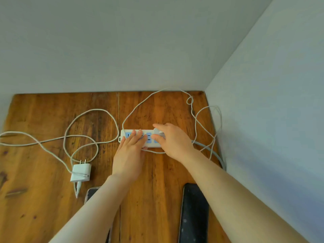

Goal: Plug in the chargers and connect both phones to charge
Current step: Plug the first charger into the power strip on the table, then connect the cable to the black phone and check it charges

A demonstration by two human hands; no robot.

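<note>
A white power strip [149,138] with blue sockets lies on the wooden table [43,216]. My left hand [130,151] rests flat on its left half, fingers spread. My right hand [172,140] grips a white charger plug [159,132] at the strip's right end socket. A second white charger [81,172] lies unplugged at the left, prongs pointing away, with its cable [91,113] looped on the table. One dark phone [193,213] lies face up near the right. A second phone [91,192] is mostly hidden under my left forearm.
Walls close off the table at the back and the right [263,120]. A thin white cable [205,116] loops in the back right corner. The strip's thick cord [213,151] runs off along the right wall.
</note>
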